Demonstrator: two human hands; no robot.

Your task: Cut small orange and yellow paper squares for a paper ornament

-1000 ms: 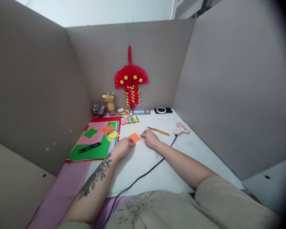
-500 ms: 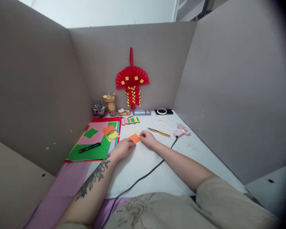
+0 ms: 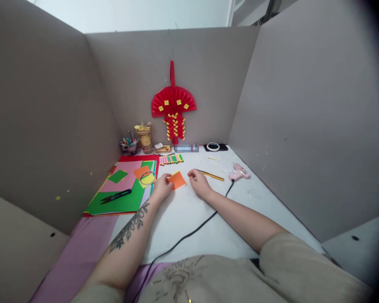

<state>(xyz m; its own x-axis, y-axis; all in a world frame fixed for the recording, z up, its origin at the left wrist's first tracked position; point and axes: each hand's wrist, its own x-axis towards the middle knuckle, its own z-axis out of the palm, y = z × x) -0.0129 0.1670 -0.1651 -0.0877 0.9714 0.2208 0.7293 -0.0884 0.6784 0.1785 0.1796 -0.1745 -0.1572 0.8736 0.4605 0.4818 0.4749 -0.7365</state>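
Note:
A square of orange paper (image 3: 177, 181) is held just over the white tabletop, with a yellow edge showing along its upper left side. My left hand (image 3: 164, 185) pinches it at the left corner between thumb and fingers. To the right, my right hand (image 3: 199, 182) is bent with loosely curled fingers, thumb and fingertip slightly apart. It does not touch the paper, and no object shows in it. Behind that hand lies a yellow-and-black craft knife (image 3: 213, 175).
Coloured sheets (image 3: 113, 205) at left carry thread snips (image 3: 116, 196) and a clear ring (image 3: 148, 178). Small paper rolls (image 3: 171, 159) lie behind. A pink glue gun (image 3: 239, 172) trails a black cord (image 3: 189, 233) across the table. A red paper fan ornament (image 3: 173, 101) hangs at the back.
My right hand has let go of the orange paper's right corner and moved slightly away. My left hand has shifted left to the paper's left corner, uncovering more of it.

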